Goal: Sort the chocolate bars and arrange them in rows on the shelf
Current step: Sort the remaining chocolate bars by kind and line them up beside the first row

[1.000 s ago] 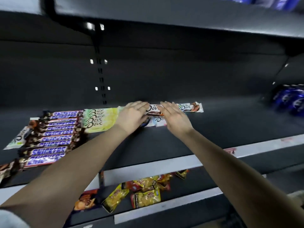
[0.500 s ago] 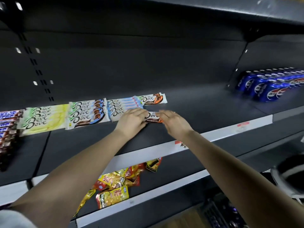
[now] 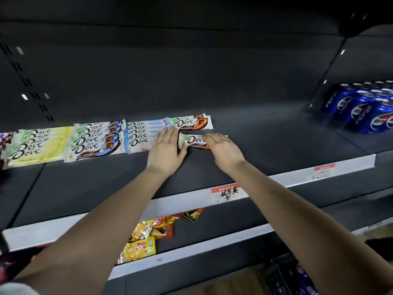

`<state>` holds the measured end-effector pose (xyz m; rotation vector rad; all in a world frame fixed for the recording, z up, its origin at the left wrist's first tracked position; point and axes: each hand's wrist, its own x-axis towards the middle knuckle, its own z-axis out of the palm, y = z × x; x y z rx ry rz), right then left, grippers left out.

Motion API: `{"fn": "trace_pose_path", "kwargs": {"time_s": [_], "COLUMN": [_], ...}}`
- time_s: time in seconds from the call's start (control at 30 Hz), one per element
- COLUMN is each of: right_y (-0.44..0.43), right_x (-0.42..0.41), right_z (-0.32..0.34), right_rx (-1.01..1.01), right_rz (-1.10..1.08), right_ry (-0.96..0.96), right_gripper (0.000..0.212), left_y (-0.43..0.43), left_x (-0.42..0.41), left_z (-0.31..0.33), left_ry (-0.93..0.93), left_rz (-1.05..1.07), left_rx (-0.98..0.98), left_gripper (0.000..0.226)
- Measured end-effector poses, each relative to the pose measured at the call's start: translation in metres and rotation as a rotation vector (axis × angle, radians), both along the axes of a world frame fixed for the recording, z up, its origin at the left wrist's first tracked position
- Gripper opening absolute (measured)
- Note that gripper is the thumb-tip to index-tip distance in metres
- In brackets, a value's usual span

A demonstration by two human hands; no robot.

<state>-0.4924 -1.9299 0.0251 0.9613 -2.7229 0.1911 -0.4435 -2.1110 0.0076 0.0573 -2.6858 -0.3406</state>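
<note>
One dark grey metal shelf (image 3: 85,184) with white price rail (image 3: 276,180); left hand (image 3: 165,150) and right hand (image 3: 223,150), fingers straight, touching ends of orange-brown Dove bar (image 3: 194,140).

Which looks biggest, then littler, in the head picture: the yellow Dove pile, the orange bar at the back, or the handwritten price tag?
Largest: yellow Dove pile.
Then: orange bar and handwritten price tag look about alike; the tag is nearer, so unranked.
</note>
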Motion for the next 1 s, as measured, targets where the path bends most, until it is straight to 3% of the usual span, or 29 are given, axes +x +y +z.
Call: {"fn": "trace_pose_path", "kwargs": {"time_s": [0.3,0.6,1.0], "right_y": [-0.026,-0.043,-0.05], "right_x": [-0.033,-0.058,-0.059], "right_z": [0.004,0.007,0.002], "right_rx": [0.012,0.025,-0.11], "right_rz": [0.033,0.089,0.042], "right_ry": [0.006,-0.096,-0.051], "right_gripper": [0.076,0.073,0.072], "left_y": [-0.001,-0.002,-0.002], "left_x": [-0.006,-0.008,-0.008], "left_z": [-0.002,-0.003,-0.004], "left_ry": [-0.216,-0.216,-0.199], "left_rz": [0.139,0.129,0.115], "left_rx": [-0.037,-0.007,-0.007], "left_gripper": [0.073,0.074,0.074]}}
